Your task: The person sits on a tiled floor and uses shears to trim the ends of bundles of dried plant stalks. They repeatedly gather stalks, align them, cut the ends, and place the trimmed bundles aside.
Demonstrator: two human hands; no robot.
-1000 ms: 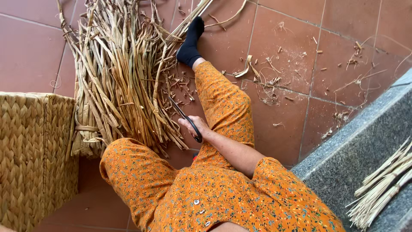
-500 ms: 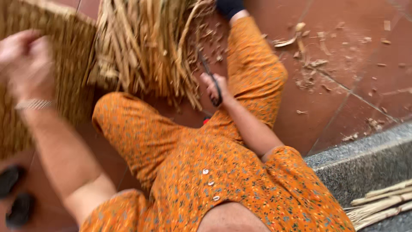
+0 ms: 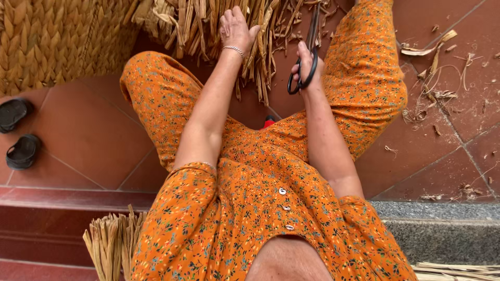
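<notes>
My left hand (image 3: 237,27), a thin bracelet on its wrist, rests fingers spread on a pile of dried straw-coloured reed strips (image 3: 208,23) lying between my legs. My right hand (image 3: 308,65) grips black-handled scissors (image 3: 304,62), whose blades point up toward the reeds. I sit on a step in orange floral clothes, knees apart over the red tiled floor (image 3: 94,151).
A woven straw basket (image 3: 57,41) stands at the upper left. Two black sandals (image 3: 18,132) lie on the tiles at the left. Reed scraps (image 3: 437,67) litter the floor at the right. More reed bundles (image 3: 112,242) lie by my left side, on the step.
The view has tilted down toward my lap. My left hand came from the basket side and landed on the reed pile. The scissors stayed in my right hand.
</notes>
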